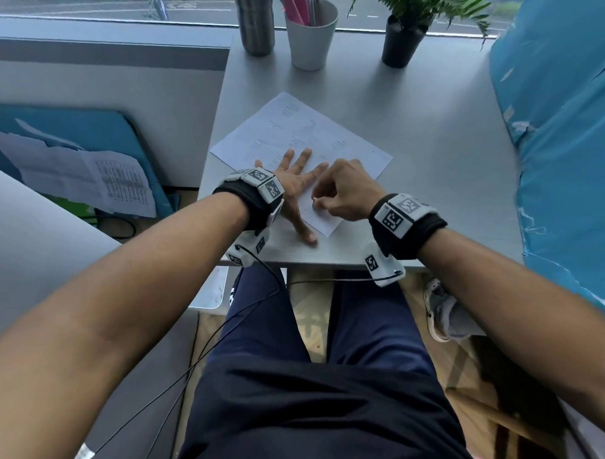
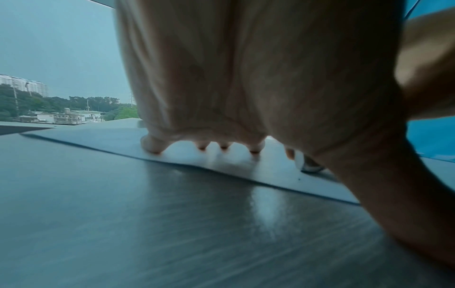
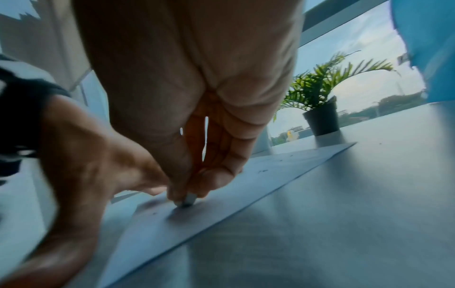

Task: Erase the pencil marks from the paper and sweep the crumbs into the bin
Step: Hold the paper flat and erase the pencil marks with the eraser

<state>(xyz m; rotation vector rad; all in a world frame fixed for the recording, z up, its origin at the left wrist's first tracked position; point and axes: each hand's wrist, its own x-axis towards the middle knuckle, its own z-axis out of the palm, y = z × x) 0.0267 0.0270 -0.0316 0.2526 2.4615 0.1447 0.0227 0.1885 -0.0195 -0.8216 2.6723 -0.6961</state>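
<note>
The paper (image 1: 302, 153) lies in the middle of the table (image 1: 429, 156), turned at an angle. The left hand (image 1: 292, 185) presses flat on it, fingers (image 2: 154, 145) spread straight. At its 3 o'clock the right hand (image 1: 348, 193) pinches a small eraser (image 3: 187, 200) with curled fingers, its tip touching the paper's near corner, with dark crumbs (image 3: 263, 171) on the sheet.

White paper (image 1: 301, 140) with faint grey pencil marks (image 1: 291, 110) on a grey counter (image 1: 445, 138); black plant pot (image 1: 401, 44), off-white cup (image 1: 311, 36), blue wrapping (image 1: 565, 134) at right.
</note>
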